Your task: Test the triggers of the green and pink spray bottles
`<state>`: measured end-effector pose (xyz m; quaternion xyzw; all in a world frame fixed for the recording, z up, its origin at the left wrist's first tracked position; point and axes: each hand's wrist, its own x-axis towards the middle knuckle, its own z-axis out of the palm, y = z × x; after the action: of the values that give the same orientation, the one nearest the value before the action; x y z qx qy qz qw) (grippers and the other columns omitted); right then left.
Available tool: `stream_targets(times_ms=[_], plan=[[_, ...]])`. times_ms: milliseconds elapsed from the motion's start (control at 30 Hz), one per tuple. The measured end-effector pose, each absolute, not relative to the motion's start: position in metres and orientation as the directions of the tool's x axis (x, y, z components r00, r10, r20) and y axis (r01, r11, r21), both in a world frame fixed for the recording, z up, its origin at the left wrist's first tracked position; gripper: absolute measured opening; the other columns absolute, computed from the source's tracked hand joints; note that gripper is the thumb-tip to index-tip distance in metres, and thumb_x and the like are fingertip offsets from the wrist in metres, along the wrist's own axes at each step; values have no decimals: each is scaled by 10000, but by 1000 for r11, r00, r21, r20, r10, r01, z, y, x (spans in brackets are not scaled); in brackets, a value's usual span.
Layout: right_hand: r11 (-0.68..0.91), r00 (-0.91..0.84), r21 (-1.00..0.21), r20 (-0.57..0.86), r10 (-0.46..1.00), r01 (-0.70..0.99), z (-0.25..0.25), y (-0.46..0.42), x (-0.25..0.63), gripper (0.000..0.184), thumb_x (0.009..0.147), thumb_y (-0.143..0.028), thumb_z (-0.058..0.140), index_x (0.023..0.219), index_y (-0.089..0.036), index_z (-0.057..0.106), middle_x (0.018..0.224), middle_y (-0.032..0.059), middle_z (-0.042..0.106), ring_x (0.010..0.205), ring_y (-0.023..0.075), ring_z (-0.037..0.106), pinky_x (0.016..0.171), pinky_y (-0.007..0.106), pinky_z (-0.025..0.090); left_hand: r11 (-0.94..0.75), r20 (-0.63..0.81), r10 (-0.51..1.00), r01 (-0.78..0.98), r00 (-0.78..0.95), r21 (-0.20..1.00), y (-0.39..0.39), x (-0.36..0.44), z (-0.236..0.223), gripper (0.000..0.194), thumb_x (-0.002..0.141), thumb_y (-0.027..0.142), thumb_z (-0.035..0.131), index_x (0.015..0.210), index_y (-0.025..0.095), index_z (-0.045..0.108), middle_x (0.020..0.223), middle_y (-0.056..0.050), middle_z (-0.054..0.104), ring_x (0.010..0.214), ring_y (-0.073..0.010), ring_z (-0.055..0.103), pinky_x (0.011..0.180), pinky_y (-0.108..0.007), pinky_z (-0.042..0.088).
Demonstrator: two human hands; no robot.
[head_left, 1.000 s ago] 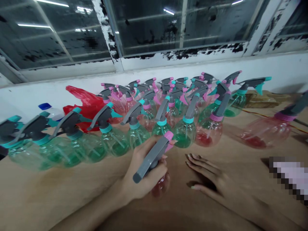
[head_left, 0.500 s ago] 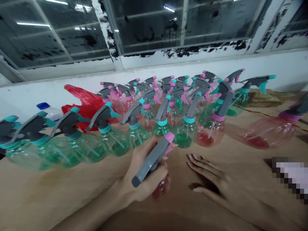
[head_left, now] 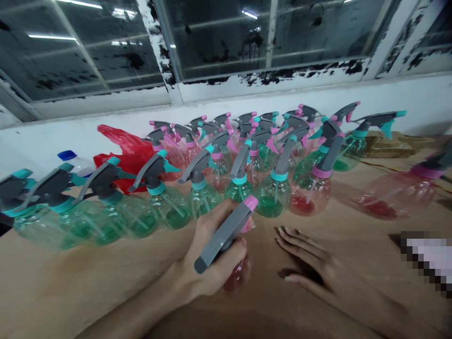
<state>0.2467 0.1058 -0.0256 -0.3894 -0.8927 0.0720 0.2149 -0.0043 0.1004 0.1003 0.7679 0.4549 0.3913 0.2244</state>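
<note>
My left hand (head_left: 212, 254) is wrapped round the neck of a pink spray bottle (head_left: 238, 278). Its grey spray head (head_left: 224, 238) has a pink nozzle pointing away to the upper right, and a fingertip lies at the pink trigger. Most of the bottle's body is hidden behind the hand. To the right, my right hand (head_left: 318, 263) rests on the table with its fingers stretched out, holding nothing. Just beyond both hands stand a green spray bottle (head_left: 270, 200) with a turquoise collar and a pink spray bottle (head_left: 310, 195).
A row of green spray bottles (head_left: 173, 209) runs to the left, with several more pink and green ones behind. A red plastic bag (head_left: 123, 150) and a blue-capped bottle (head_left: 76, 162) are back left. Another pink spray bottle (head_left: 395, 195) and a blurred-out object (head_left: 429, 259) are at right.
The fingertip at the trigger of the held spray bottle has drawn inward, and less of the pink trigger shows. My right hand stays in place. The view shifts slightly.
</note>
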Motion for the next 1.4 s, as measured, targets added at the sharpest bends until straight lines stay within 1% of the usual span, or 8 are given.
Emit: stream_targets(times_ms=[167, 300, 433, 600, 767, 1167, 1333, 1400], plan=[[683, -595, -305, 338, 729, 664, -27, 105, 247, 595, 829, -411, 555, 1372, -283, 350, 1372, 9, 457, 1238, 241, 438, 1009, 434, 414, -525, 443, 851, 486, 282, 699, 100, -4, 101, 167, 640, 154, 460, 768, 245, 517, 690, 9, 535, 596, -161, 516, 563, -305, 471], [688, -596, -310, 346, 725, 657, -27, 105, 248, 607, 829, -393, 559, 1381, -285, 330, 1375, 11, 452, 1243, 241, 431, 1014, 438, 407, -496, 424, 868, 450, 258, 743, 101, -1, 101, 265, 611, 147, 466, 843, 251, 538, 708, 11, 537, 561, -154, 491, 540, -305, 456], [689, -607, -301, 328, 724, 660, -24, 106, 248, 585, 839, -394, 543, 1376, -275, 341, 1374, 15, 452, 1242, 237, 433, 1003, 446, 418, -455, 396, 890, 440, 225, 774, 100, 0, 98, 322, 605, 118, 463, 890, 237, 553, 759, 6, 559, 622, -162, 539, 594, -308, 476], [681, -594, -336, 333, 732, 651, -23, 106, 247, 561, 841, -398, 542, 1361, -279, 368, 1361, 17, 471, 1243, 230, 433, 1003, 441, 418, -450, 396, 893, 438, 215, 778, 99, 1, 99, 338, 577, 116, 459, 857, 243, 598, 729, -5, 563, 640, -177, 553, 613, -308, 491], [674, -600, -352, 309, 738, 649, -23, 106, 248, 560, 842, -392, 541, 1361, -270, 371, 1378, 24, 450, 1261, 231, 408, 1029, 446, 384, -437, 382, 899, 407, 213, 802, 100, 3, 100, 324, 587, 122, 465, 854, 250, 598, 776, -12, 574, 656, -174, 547, 621, -308, 520], [672, -597, -331, 309, 741, 662, -24, 106, 247, 555, 847, -396, 530, 1363, -267, 371, 1377, 20, 453, 1254, 233, 419, 1021, 448, 394, -507, 436, 862, 425, 259, 750, 100, 0, 99, 265, 595, 98, 449, 795, 234, 557, 702, 9, 524, 634, -167, 531, 600, -312, 487], [671, -606, -321, 289, 741, 668, -26, 106, 248, 546, 853, -399, 522, 1361, -263, 374, 1388, 19, 438, 1266, 226, 402, 1033, 438, 382, -534, 458, 845, 435, 275, 725, 101, -1, 98, 318, 627, 92, 454, 881, 237, 578, 735, 4, 544, 653, -168, 543, 613, -316, 493], [670, -602, -323, 295, 742, 668, -27, 106, 249, 555, 852, -396, 525, 1366, -261, 365, 1388, 18, 437, 1268, 224, 399, 1035, 432, 380, -546, 463, 838, 434, 289, 717, 101, -1, 99, 303, 631, 100, 455, 871, 236, 579, 753, -2, 553, 668, -171, 557, 633, -319, 505]])
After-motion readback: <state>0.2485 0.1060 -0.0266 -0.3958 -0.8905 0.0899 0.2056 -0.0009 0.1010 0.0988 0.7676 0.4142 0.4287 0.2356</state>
